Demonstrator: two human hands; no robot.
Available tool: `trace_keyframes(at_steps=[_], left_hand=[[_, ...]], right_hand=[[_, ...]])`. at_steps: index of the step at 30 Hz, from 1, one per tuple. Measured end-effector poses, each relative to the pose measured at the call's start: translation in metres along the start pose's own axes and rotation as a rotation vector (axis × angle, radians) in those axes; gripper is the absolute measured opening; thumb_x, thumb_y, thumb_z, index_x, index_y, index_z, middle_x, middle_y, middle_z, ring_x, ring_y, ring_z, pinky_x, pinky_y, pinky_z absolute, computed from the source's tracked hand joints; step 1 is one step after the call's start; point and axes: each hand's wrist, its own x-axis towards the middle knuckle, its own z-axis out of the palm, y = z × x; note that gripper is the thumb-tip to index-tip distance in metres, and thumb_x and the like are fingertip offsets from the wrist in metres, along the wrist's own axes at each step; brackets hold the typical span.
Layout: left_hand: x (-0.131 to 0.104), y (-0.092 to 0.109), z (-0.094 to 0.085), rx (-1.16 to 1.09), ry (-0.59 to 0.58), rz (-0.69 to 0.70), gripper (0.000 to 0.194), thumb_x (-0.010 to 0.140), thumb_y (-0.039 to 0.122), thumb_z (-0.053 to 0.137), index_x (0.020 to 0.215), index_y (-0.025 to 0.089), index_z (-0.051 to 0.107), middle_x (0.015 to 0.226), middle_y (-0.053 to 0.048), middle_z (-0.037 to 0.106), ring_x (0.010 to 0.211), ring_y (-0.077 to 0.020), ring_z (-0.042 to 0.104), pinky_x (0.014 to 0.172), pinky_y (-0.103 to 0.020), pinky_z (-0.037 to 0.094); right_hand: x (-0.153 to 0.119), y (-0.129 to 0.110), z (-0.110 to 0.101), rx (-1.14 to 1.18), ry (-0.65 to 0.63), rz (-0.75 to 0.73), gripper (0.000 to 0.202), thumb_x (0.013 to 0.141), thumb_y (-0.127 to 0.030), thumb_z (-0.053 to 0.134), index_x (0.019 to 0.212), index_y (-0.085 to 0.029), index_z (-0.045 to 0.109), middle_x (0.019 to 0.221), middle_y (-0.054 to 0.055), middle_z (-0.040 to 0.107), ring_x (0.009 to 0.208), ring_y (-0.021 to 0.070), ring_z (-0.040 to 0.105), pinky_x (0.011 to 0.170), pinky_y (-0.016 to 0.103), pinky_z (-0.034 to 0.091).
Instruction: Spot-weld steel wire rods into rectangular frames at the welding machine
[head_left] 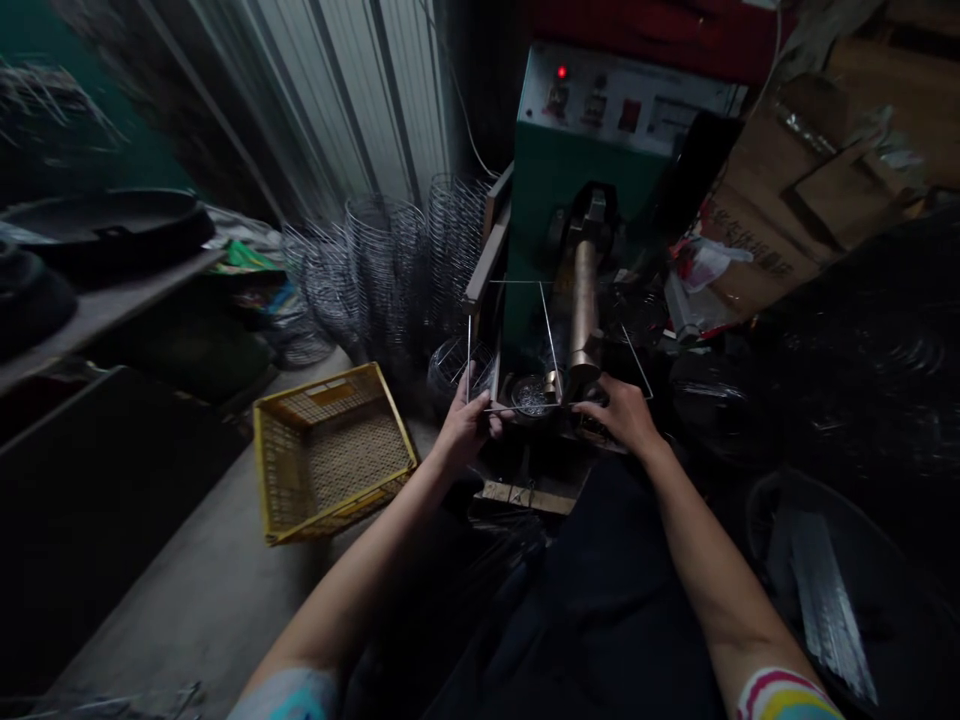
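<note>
A thin wire frame (550,325) with straight sides stands at the machine's electrode, below the brass-coloured arm (585,305). My left hand (471,418) is closed on the frame's lower left corner. Beneath the end of the brass arm, my right hand (621,412) has its fingers pinched together near the frame's lower bar; what they hold is too small to make out. A round dish of small metal pieces (532,395) sits between my hands, just behind the lower bar.
The green machine (551,200) has a lit red lamp. Stacks of wire rings (386,260) stand behind a yellow crate (337,384) at left. Cardboard boxes (757,225) lie at back right. A dark basin with metal strips (825,590) is at lower right.
</note>
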Motion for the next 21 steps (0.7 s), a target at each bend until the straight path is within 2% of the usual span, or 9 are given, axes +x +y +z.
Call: trace_keyframes(at_steps=[3, 5, 7, 9, 12, 14, 16, 18, 21], left_hand=[[0.0, -0.002, -0.003, 0.017, 0.01, -0.015, 0.093, 0.091, 0.024, 0.059, 0.154, 0.023, -0.008, 0.071, -0.006, 0.073, 0.04, -0.0131, 0.058, 0.041, -0.019, 0.045], [0.003, -0.003, -0.005, 0.021, 0.008, -0.013, 0.094, 0.09, 0.025, 0.06, 0.154, 0.023, -0.008, 0.071, -0.006, 0.073, 0.04, -0.0132, 0.058, 0.041, -0.019, 0.045], [0.006, -0.003, -0.006, 0.029, 0.004, -0.005, 0.096, 0.088, 0.026, 0.062, 0.155, 0.022, -0.007, 0.069, -0.005, 0.072, 0.04, -0.0136, 0.058, 0.04, -0.02, 0.045], [0.006, -0.002, -0.004, 0.032, 0.013, -0.012, 0.098, 0.087, 0.027, 0.064, 0.155, 0.022, -0.005, 0.065, -0.003, 0.071, 0.04, -0.0139, 0.057, 0.04, -0.02, 0.045], [-0.011, 0.002, 0.0, 0.022, 0.025, -0.029, 0.1, 0.085, 0.03, 0.067, 0.155, 0.024, -0.004, 0.063, -0.001, 0.069, 0.04, -0.0145, 0.058, 0.04, -0.02, 0.044], [-0.041, 0.003, 0.002, 0.041, 0.008, -0.044, 0.1, 0.086, 0.034, 0.067, 0.155, 0.027, -0.006, 0.066, -0.003, 0.07, 0.041, -0.0155, 0.059, 0.041, -0.021, 0.045], [-0.085, -0.001, 0.0, 0.076, -0.009, -0.089, 0.098, 0.088, 0.038, 0.065, 0.154, 0.031, -0.008, 0.07, -0.004, 0.071, 0.045, -0.0168, 0.062, 0.044, -0.023, 0.048], [-0.139, -0.008, -0.003, 0.089, -0.001, -0.186, 0.095, 0.09, 0.039, 0.062, 0.154, 0.034, -0.008, 0.072, -0.004, 0.071, 0.052, -0.0181, 0.065, 0.049, -0.025, 0.049], [-0.215, -0.02, -0.011, 0.078, 0.029, -0.354, 0.093, 0.09, 0.039, 0.064, 0.154, 0.038, -0.004, 0.083, -0.007, 0.071, 0.062, -0.019, 0.067, 0.054, -0.026, 0.05]], right_hand=[[-0.003, 0.014, 0.0, 0.067, 0.038, -0.013, 0.05, 0.08, -0.046, 0.074, 0.122, -0.021, 0.064, 0.103, 0.008, 0.071, 0.09, 0.0237, 0.067, 0.082, 0.034, 0.052], [-0.004, 0.031, -0.003, 0.056, 0.176, 0.024, 0.054, 0.079, -0.051, 0.073, 0.123, -0.019, 0.064, 0.117, 0.012, 0.066, 0.106, 0.0274, 0.062, 0.094, 0.04, 0.048], [-0.005, 0.048, -0.008, 0.039, 0.315, 0.142, 0.055, 0.082, -0.054, 0.067, 0.121, -0.015, 0.065, 0.123, 0.016, 0.063, 0.117, 0.0313, 0.056, 0.101, 0.046, 0.043], [-0.006, 0.061, -0.012, 0.122, 0.335, 0.314, 0.053, 0.086, -0.056, 0.057, 0.115, -0.012, 0.067, 0.112, 0.017, 0.067, 0.108, 0.0309, 0.061, 0.094, 0.045, 0.047], [-0.018, 0.061, -0.016, 0.382, 0.255, 0.511, 0.054, 0.085, -0.058, 0.053, 0.106, -0.011, 0.067, 0.085, 0.012, 0.07, 0.075, 0.0228, 0.066, 0.066, 0.032, 0.052], [-0.044, 0.05, -0.015, 0.563, 0.22, 0.577, 0.055, 0.08, -0.062, 0.057, 0.104, -0.012, 0.064, 0.072, 0.007, 0.067, 0.055, 0.0162, 0.059, 0.049, 0.025, 0.045], [-0.088, 0.033, -0.011, 0.732, 0.156, 0.636, 0.057, 0.075, -0.064, 0.061, 0.103, -0.014, 0.06, 0.063, 0.001, 0.062, 0.042, 0.0115, 0.049, 0.038, 0.021, 0.035], [-0.147, 0.014, -0.009, 0.842, 0.062, 0.72, 0.057, 0.073, -0.065, 0.064, 0.102, -0.016, 0.056, 0.059, -0.001, 0.059, 0.039, 0.0108, 0.048, 0.035, 0.019, 0.031], [-0.24, -0.021, -0.01, 0.91, -0.021, 0.851, 0.055, 0.076, -0.066, 0.065, 0.102, -0.019, 0.052, 0.06, -0.002, 0.059, 0.041, 0.0117, 0.052, 0.035, 0.018, 0.034]])
